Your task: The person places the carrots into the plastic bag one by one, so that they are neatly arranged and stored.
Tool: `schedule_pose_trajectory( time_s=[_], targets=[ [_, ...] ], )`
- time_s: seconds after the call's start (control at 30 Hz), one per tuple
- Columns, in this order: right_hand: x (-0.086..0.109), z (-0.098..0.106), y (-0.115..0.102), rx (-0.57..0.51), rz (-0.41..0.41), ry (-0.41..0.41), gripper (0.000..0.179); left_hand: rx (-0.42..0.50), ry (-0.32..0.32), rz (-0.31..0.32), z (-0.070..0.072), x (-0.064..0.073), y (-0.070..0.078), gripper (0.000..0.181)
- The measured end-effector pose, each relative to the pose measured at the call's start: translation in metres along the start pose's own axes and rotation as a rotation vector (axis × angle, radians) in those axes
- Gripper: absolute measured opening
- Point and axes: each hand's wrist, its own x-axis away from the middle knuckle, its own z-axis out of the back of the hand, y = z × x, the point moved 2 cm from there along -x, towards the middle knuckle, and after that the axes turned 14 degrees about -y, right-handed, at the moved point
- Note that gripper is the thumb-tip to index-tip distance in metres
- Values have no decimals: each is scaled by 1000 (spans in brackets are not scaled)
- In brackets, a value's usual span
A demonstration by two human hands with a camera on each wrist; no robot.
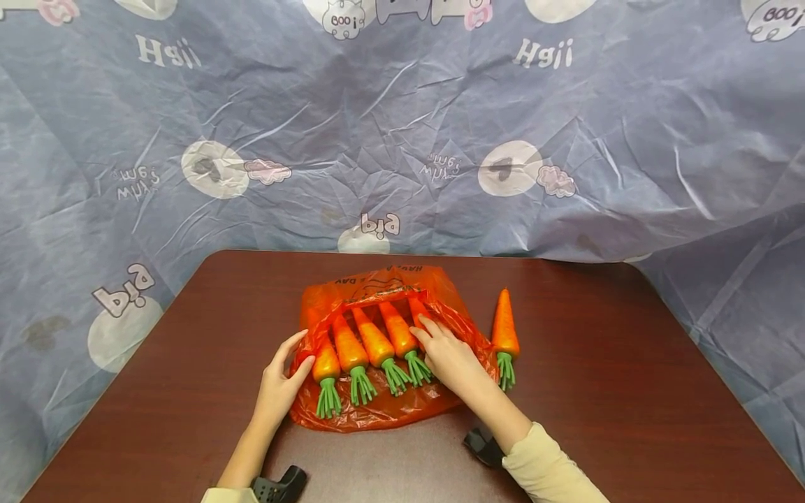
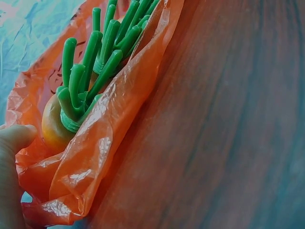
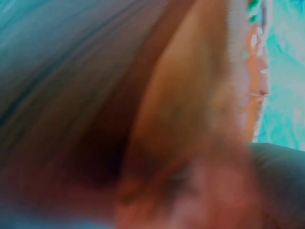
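Note:
An orange-red plastic bag (image 1: pixel 377 418) lies on the table, its mouth toward me. Several toy carrots (image 1: pixel 375 342) sit side by side in the mouth, green tops facing me. My left hand (image 1: pixel 278 381) holds the bag's left edge, thumb on the near side; the left wrist view shows that thumb (image 2: pixel 18 137) against the plastic beside a carrot (image 2: pixel 56 123). My right hand (image 1: pixel 454 356) reaches into the mouth and grips the rightmost carrot (image 1: pixel 418 309), whose green top is hidden beneath the hand. The right wrist view is heavily blurred.
Another toy carrot (image 1: pixel 505 327) lies just right of the bag, its tip pointing away. The dark wooden table (image 1: pixel 604 391) ends at a printed grey-blue cloth (image 1: pixel 402 140) hanging behind it. Black wrist devices (image 1: pixel 279 485) show on both arms.

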Motion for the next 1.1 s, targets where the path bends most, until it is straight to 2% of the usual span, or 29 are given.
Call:
schedule_pose_trajectory(
  time_s=[0.33, 0.6, 0.83, 1.1],
  targets=[
    [18, 22, -13, 17, 62, 115, 46, 3, -4, -9, 0, -1, 4, 45],
    [39, 33, -15, 14, 78, 186, 46, 30, -5, 14, 0, 3, 18, 45],
    [57, 37, -8, 11, 92, 237, 50, 11, -10, 6, 0, 1, 4, 46],
    [73, 43, 6, -9, 66, 341, 51, 18, -11, 3, -1, 0, -1, 47]
  ],
)
